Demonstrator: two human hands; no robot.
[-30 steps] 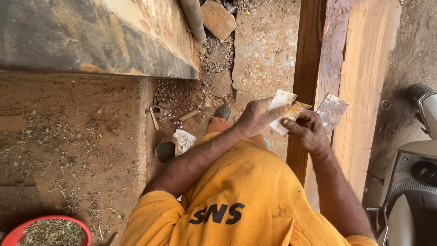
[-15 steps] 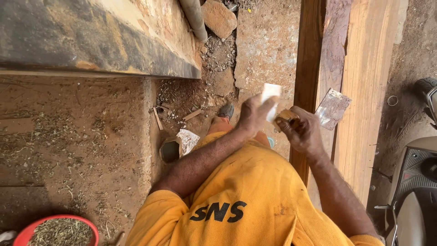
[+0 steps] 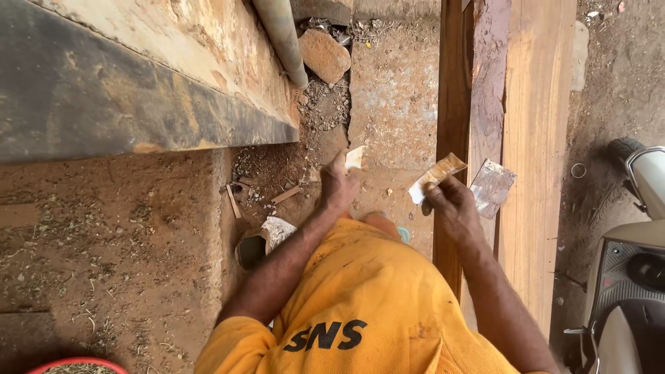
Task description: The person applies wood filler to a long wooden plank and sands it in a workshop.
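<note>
1. Bare, dusty ground (image 3: 395, 90) lies under us, reddish and scattered with wood chips and grit.
2. Our right hand (image 3: 450, 204) is closed on a strip of sandpaper (image 3: 435, 176), pinching its lower end; the strip sticks up and to the left of the fingers, brown on one side with a pale end.
3. Our left hand (image 3: 337, 185) is raised over the ground, fingers curled, with a small pale scrap (image 3: 355, 158) at its fingertips. We cannot tell how firmly it is pinched.
4. The two hands are apart, with the dark plank (image 3: 454, 83) between them and beyond.
5. Just right of the right hand, a second sheet (image 3: 492, 185) of worn, greyish paper lies on the planks.
6. Beside the dark plank runs a wider, lighter plank (image 3: 537, 138), both stretching away from us.
7. Our yellow shirt (image 3: 360, 305) fills the lower middle of the view.
8. Left of the left forearm, a small dark tin (image 3: 251, 249) sits on the ground with a crumpled pale rag (image 3: 278, 230) touching it.
9. Farther off, a stone (image 3: 324, 54) lies near a grey pipe (image 3: 280, 38).
10. A heavy weathered beam (image 3: 125, 97) crosses the upper left.
11. Part of a scooter (image 3: 634, 277) stands at the right edge.
12. A red bowl rim (image 3: 76, 363) shows at the bottom left.
</note>
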